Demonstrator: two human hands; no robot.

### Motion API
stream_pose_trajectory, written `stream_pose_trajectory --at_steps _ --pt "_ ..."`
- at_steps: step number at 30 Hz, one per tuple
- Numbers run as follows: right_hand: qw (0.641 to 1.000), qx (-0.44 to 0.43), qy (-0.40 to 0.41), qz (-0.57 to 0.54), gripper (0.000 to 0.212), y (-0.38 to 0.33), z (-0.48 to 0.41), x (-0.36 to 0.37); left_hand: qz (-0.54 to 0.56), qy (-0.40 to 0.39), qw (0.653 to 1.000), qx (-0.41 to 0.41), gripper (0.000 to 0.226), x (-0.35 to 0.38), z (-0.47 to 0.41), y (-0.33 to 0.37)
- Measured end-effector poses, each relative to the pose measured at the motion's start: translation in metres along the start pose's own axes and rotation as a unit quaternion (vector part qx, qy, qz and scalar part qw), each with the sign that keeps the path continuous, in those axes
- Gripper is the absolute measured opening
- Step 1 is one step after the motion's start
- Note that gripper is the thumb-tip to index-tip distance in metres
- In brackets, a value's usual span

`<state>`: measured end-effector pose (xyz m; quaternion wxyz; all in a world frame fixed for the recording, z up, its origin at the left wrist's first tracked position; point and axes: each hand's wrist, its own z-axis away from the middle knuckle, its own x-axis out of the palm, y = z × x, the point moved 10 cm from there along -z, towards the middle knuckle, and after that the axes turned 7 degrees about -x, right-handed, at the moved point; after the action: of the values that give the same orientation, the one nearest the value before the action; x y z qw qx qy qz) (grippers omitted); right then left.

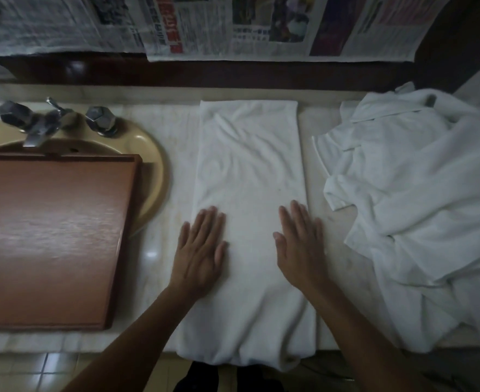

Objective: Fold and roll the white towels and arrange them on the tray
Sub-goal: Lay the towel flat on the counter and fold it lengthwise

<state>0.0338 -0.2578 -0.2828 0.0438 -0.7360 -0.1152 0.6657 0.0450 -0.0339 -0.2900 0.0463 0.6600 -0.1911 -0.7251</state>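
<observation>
Towel folding is just starting: one folded, none rolled.
The left hand [202, 247] and right hand [301, 244] are pressing flat on the folded towel [250, 171] in the middle of the surface [162, 241], each grip spread apart, holding nothing. The tray [49, 236] at left is carrying no rolls; a towel pile [416, 207] is waiting at right.

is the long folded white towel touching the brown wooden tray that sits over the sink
Apart. The head view shows a bare strip of pale marble counter running between the folded white towel and the brown wooden tray.
</observation>
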Motion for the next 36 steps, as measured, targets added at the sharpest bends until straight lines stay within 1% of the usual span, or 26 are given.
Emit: stream_pose_trajectory --at_steps 2,4,6,8,10,12,15,16,17,19,21,23,25,27,33,36 --pt "0.999 0.039 0.010 0.005 0.060 0.021 0.005 -0.005 0.007 0.026 0.999 -0.031 0.063 -0.009 0.008 -0.020" --pt "0.998 0.052 0.024 0.008 0.061 0.025 -0.010 -0.011 0.006 0.041 0.999 -0.035 0.064 -0.015 -0.003 -0.017" --pt "0.999 0.031 0.029 0.003 0.060 0.012 -0.042 -0.010 0.021 0.039 0.999 -0.002 0.066 -0.016 -0.036 0.013" --pt "1.000 -0.008 0.016 0.008 0.059 -0.006 -0.075 0.000 0.021 0.019 0.999 0.042 0.066 -0.006 -0.075 0.044" --pt "0.999 -0.027 -0.003 0.025 0.058 -0.004 -0.101 0.011 -0.001 0.003 0.998 0.055 0.064 0.004 -0.108 0.046" --pt "0.999 -0.002 -0.010 0.048 0.059 0.025 -0.120 0.015 -0.026 0.011 0.999 0.036 0.063 0.003 -0.132 0.018" --pt "0.997 0.064 0.019 0.050 0.062 0.072 -0.124 -0.006 -0.036 0.026 0.997 -0.055 0.069 -0.019 -0.150 -0.042" --pt "0.997 0.061 0.035 0.038 0.062 0.071 -0.118 -0.014 -0.034 0.029 0.996 -0.081 0.071 -0.027 -0.150 -0.054" --pt "0.997 0.043 0.051 0.024 0.062 0.061 -0.109 -0.021 -0.032 0.037 0.995 -0.087 0.072 -0.035 -0.145 -0.054" --pt "0.998 -0.011 0.055 -0.013 0.061 0.022 -0.082 -0.024 -0.028 0.053 0.997 -0.052 0.070 -0.041 -0.117 -0.029" --pt "0.998 -0.051 0.022 -0.033 0.060 -0.015 -0.051 -0.012 -0.014 0.036 0.999 -0.002 0.068 -0.029 -0.070 0.011" --pt "0.998 -0.058 0.003 -0.027 0.059 -0.030 -0.032 0.000 -0.003 -0.004 1.000 0.023 0.067 -0.006 -0.023 0.037" --pt "0.998 -0.059 0.000 -0.008 0.060 -0.027 -0.036 0.005 -0.007 -0.016 1.000 0.022 0.065 0.008 -0.004 0.040" --pt "0.998 -0.066 0.010 0.008 0.059 -0.023 -0.056 0.007 -0.026 -0.006 0.999 0.025 0.065 0.011 -0.018 0.033" --pt "0.997 -0.073 0.027 0.003 0.055 -0.002 -0.145 0.014 -0.047 0.013 0.998 0.046 0.063 0.005 -0.112 0.023" --pt "0.998 -0.066 0.012 0.003 0.054 0.005 -0.177 0.014 -0.054 0.019 0.998 0.036 0.064 0.001 -0.145 0.021"
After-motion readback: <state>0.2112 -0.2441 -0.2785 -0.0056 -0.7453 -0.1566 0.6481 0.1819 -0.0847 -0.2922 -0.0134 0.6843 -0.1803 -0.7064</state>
